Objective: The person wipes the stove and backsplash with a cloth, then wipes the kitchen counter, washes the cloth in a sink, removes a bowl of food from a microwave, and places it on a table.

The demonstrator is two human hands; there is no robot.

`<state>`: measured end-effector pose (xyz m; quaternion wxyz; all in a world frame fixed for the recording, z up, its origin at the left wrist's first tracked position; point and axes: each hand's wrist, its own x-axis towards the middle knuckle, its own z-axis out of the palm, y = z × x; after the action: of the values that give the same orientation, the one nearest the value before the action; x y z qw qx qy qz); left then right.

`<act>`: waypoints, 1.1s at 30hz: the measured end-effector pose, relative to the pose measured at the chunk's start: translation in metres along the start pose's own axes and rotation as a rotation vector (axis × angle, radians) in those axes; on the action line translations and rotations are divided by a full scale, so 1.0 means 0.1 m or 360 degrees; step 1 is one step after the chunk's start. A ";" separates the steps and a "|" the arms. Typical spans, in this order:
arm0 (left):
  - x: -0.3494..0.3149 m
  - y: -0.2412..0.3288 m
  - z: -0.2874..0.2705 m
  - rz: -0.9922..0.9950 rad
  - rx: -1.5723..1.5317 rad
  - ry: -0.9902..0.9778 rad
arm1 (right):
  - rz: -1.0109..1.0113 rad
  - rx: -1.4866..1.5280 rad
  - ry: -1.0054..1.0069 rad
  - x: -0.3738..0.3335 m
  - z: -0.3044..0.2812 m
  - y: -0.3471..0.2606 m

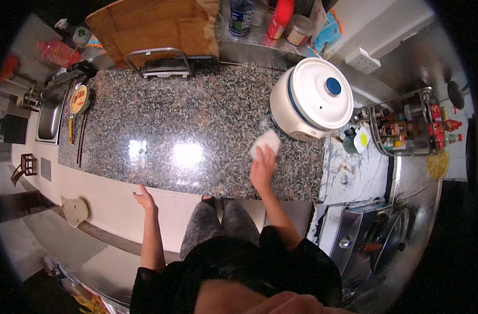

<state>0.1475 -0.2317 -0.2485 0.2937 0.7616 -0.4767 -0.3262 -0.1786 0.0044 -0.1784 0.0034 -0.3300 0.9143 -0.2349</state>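
My right hand (262, 170) presses a crumpled white cloth (266, 142) against the speckled granite countertop (197, 118). The cloth lies just in front of a white electric cooker (286, 112), whose white lid has a blue knob. Part of the cloth is covered by my fingers. Away to the left, my left hand (145, 199) hangs in the air by the counter's front edge. Its fingers are apart and nothing is in it.
Chopsticks (81, 140), a yellow-handled utensil (71, 130) and a round container (80, 99) lie beside the sink (53, 115). A wooden board (155, 31) leans behind a metal rack (160, 64). Rightward are a bottle rack (404, 123) and a gas stove (354, 238).
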 end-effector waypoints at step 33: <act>0.00 0.88 0.44 -0.0050 0.0366 0.0616 | -0.0242 0.1003 -0.0152 0.55 0.23 -0.58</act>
<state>0.0661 -0.2702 -0.2082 0.2859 0.8458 -0.4337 -0.1219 -0.1826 -0.0776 -0.1658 0.1307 -0.3908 0.7682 -0.4900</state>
